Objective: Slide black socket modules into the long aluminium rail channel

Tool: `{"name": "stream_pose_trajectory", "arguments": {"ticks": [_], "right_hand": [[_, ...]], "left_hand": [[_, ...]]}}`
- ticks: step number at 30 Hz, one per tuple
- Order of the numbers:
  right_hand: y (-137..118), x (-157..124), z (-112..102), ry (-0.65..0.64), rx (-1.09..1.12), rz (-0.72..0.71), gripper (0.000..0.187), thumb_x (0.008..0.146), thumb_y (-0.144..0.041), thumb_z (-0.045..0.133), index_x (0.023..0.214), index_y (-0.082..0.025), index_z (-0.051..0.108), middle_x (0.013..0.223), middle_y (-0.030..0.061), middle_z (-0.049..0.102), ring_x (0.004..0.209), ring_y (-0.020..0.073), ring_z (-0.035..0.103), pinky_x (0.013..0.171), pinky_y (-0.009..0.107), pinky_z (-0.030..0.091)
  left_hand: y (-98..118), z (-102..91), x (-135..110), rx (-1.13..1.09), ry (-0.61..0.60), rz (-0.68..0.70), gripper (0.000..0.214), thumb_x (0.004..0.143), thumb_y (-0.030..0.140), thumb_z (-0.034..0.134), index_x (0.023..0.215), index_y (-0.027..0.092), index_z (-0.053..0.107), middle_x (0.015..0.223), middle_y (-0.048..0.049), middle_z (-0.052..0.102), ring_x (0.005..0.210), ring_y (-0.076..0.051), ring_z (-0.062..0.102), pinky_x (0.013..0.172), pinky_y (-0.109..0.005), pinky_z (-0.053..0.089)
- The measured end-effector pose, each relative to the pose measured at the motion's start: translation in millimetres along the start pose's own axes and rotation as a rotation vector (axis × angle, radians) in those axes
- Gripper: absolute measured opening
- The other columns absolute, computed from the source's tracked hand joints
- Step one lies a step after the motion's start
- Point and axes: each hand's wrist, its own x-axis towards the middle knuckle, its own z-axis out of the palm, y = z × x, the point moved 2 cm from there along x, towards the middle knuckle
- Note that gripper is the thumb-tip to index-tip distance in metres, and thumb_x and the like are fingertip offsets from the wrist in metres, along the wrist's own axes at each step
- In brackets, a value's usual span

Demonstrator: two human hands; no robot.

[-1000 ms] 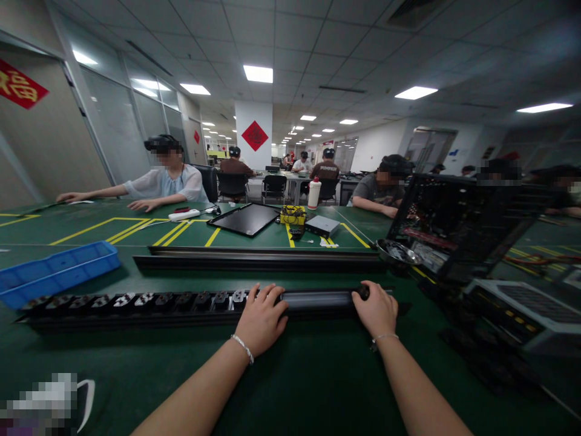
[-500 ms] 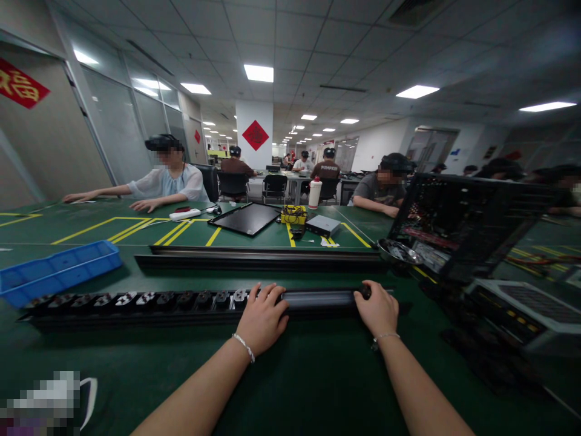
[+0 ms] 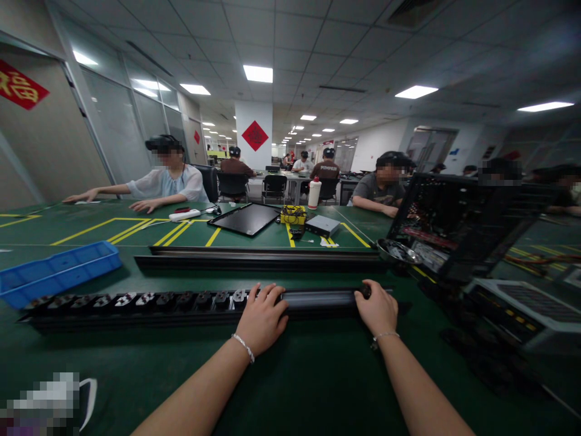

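Note:
A long black power strip with several sockets lies across the green table in front of me. My left hand rests on top of it near its middle, fingers curled over the bar. My right hand grips the strip's right end, thumb and fingers closed round a small black part there. Between the two hands the strip shows a bare glossy section.
A second long black rail lies just behind. A blue tray stands at the left, an open computer case and grey units at the right. Farther back are a black panel and a yellow box. Several people sit at the tables.

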Motion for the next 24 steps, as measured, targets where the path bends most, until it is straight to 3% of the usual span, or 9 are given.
{"name": "stream_pose_trajectory", "arguments": {"ticks": [24], "right_hand": [[-0.6, 0.5, -0.6, 0.004, 0.022, 0.017, 0.039, 0.077, -0.034, 0.04, 0.113, -0.019, 0.05, 0.108, 0.0096, 0.06, 0.104, 0.025, 0.053, 0.094, 0.04, 0.03]], "left_hand": [[0.3, -0.5, 0.6, 0.0, -0.002, -0.004, 0.018, 0.076, 0.03, 0.059, 0.094, 0.026, 0.061, 0.119, -0.0045, 0.055, 0.116, -0.027, 0.044, 0.102, -0.052, 0.026]]}}
